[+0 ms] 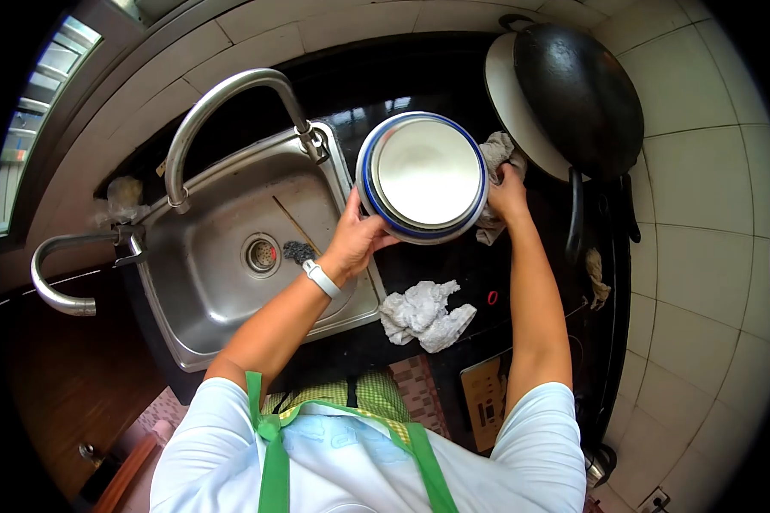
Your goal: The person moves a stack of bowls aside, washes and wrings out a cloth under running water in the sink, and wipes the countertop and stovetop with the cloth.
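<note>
A round metal vessel (429,175) with a blue band near its edge is held up over the black counter, its flat pale face toward me. My left hand (357,239), with a white band on the wrist, grips its lower left edge. At its right edge, my right hand (508,195) is closed on a crumpled grey cloth (496,152) pressed against the vessel's side. Another grey-white cloth (426,316) lies bunched on the counter below the vessel.
To the left is a steel sink (201,295) with a curved faucet (180,141), a dark scrubber (299,251) and a thin stick. A black wok (577,98) leans over a pale round item at the upper right. A second curved tap (56,295) stands left of the sink.
</note>
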{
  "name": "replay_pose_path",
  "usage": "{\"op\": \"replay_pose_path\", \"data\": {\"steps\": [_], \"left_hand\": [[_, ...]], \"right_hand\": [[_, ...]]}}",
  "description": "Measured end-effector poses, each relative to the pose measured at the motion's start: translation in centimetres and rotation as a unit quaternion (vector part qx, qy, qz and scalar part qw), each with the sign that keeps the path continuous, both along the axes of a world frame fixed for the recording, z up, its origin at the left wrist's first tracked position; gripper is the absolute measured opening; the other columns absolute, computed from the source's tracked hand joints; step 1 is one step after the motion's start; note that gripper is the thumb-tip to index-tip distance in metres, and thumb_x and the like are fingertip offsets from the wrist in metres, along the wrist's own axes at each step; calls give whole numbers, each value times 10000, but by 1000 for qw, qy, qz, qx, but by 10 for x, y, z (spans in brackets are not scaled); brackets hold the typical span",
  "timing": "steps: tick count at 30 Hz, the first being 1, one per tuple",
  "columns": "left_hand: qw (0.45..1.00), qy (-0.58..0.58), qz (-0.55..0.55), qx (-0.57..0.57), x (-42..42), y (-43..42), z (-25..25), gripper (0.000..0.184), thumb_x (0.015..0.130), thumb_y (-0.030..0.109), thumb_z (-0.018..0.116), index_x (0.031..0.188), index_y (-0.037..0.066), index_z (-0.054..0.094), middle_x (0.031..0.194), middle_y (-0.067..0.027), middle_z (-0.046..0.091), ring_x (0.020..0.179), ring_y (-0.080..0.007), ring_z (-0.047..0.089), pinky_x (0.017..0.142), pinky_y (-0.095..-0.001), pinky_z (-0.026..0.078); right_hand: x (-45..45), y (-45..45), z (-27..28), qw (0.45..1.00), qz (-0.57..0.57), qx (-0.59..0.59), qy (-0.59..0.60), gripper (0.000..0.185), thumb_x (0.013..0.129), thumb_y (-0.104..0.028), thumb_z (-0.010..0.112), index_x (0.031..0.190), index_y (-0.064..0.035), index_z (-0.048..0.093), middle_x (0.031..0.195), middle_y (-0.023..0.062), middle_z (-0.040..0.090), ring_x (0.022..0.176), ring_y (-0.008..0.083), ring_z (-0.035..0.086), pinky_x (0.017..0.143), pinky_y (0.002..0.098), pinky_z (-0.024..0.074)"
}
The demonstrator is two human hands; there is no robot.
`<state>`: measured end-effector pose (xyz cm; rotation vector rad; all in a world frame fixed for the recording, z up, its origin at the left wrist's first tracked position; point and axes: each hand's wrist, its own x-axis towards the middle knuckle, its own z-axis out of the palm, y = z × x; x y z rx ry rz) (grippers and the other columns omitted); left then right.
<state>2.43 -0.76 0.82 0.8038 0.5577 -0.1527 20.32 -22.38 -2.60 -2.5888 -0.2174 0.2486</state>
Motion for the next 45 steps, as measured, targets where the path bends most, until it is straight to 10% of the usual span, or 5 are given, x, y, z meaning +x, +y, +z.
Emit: {"op": "replay_pose_path", "data": {"steps": [16,22,28,32,45], "left_hand": [[997,-53,37,44,108,27,-4,636,739,-104,408,1307,137,255,945,-127,528,791,-252,608,718,-398,570],[995,-81,57,25,145,21,-12,605,775,-111,414,1298,119,217,1040,-190,493,942,-314,580,795,-463,543],[987,-139,67,-50,153,21,-20,615,808,-114,474,1308,134,215,1129,-187,484,1008,-331,564,821,-450,537],[998,-51,23,-41,109,25,3,782,833,-26,518,1410,181,33,1186,-224,466,953,-327,594,795,-388,542],[984,112,50,127,-157,49,4,443,852,57,517,1267,-3,373,941,-114,589,717,-135,588,651,-222,488]], "right_hand": [[-110,-73,32,980,-158,120,24,288,706,-151,629,974,-49,605,629,72,564,561,194,548,593,310,464],[-93,-60,27,995,50,32,-79,650,748,-183,611,1341,-144,347,1348,188,344,1250,332,338,1017,408,300],[-95,6,-4,970,135,5,-200,746,675,-202,663,1335,-150,321,1397,241,205,1293,420,209,1060,484,200],[-85,48,-1,954,221,63,-192,698,616,-123,650,1268,-121,401,1368,210,281,1266,414,265,1050,460,246],[-25,176,-16,896,310,203,-246,455,639,4,535,1076,-120,560,1221,113,494,1161,318,441,972,408,366]]}}
